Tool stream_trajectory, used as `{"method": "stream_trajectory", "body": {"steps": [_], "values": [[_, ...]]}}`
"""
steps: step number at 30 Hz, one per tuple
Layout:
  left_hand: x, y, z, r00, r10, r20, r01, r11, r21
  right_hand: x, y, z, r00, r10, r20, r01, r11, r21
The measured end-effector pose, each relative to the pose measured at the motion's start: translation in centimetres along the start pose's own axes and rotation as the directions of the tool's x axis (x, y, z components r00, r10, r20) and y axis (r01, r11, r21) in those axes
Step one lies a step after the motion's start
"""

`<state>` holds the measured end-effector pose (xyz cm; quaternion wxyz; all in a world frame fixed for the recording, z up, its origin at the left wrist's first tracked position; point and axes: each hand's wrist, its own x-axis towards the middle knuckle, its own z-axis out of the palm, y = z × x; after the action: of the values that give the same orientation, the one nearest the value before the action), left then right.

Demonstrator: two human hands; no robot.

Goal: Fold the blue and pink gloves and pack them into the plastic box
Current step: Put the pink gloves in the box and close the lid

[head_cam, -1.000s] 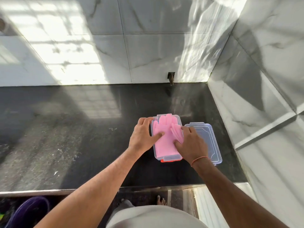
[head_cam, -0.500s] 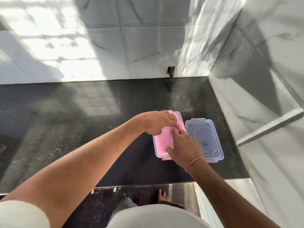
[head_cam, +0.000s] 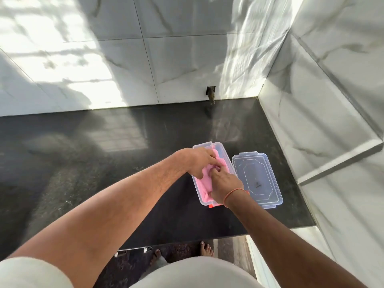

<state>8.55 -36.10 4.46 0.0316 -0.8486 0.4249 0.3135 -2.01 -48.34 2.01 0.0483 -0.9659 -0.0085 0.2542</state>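
Now we press deeper: our left hand and right hand have curled their fingers onto the pink glove, tucking it into the plastic box. Packing looks nearly finished; the lid waits beside.

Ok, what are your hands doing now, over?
Left hand and right hand both pressing pink glove into clear plastic box. Clear lid lying beside it. Nothing blocking.
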Motion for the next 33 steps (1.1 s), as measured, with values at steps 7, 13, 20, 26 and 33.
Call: {"method": "stream_trajectory", "body": {"steps": [7, 13, 20, 26, 33], "values": [[-2.2, -1.9, 1.4, 0.969, -0.222, -0.105, 0.223, 0.975, -0.001, 1.4, -0.5, -0.3, 0.988, -0.108, -0.112, 0.091, 0.985, -0.148], [-6.1, -4.7, 5.9, 0.891, -0.405, -0.205, 0.374, 0.911, -0.173, 3.7, -2.6, 0.4, 0.920, -0.336, -0.201, 0.287, 0.929, -0.235], [-9.3, -5.6, 9.8, 0.756, -0.596, -0.271, 0.590, 0.799, -0.112, 5.9, -4.9, 0.9, 0.866, -0.464, -0.186, 0.458, 0.886, -0.079], [-10.5, -5.4, 10.0, 0.743, -0.633, -0.219, 0.606, 0.774, -0.182, 6.4, -5.7, 0.2, 0.859, -0.478, -0.181, 0.475, 0.878, -0.064], [-12.1, -4.7, 8.5, 0.729, -0.560, -0.394, 0.597, 0.801, -0.034, 4.7, -4.9, 1.5, 0.701, -0.444, -0.558, 0.511, 0.858, -0.040]]}}
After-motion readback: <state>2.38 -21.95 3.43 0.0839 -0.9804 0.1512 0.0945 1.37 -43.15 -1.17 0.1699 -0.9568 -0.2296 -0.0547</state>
